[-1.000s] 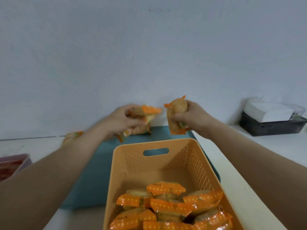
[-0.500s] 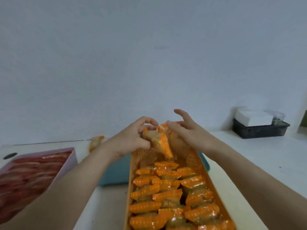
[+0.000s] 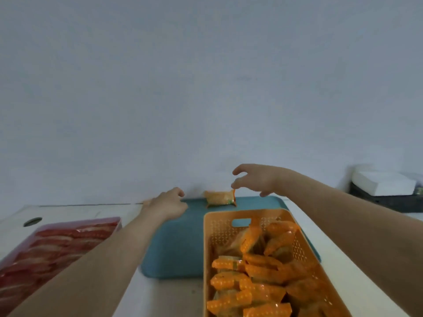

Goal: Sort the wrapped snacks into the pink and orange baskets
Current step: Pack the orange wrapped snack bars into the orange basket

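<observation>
Over at 9 o'clock a pink plastic basket (image 3: 68,236) is parked. Toward 12, the left hand (image 3: 166,205) is loosely curled, empty; one orange-wrapped snack (image 3: 220,197) is sat on a teal tray (image 3: 178,243); the right hand (image 3: 256,179) is spread open above it. At 5, an orange perforated basket (image 3: 207,248) is stuffed.

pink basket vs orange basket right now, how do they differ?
Pink basket holds red-wrapped snacks; orange basket holds orange-wrapped snacks. Pink basket stands on the white table at left; orange basket rests partly on the teal tray. Shared: both hold many snacks.
</observation>
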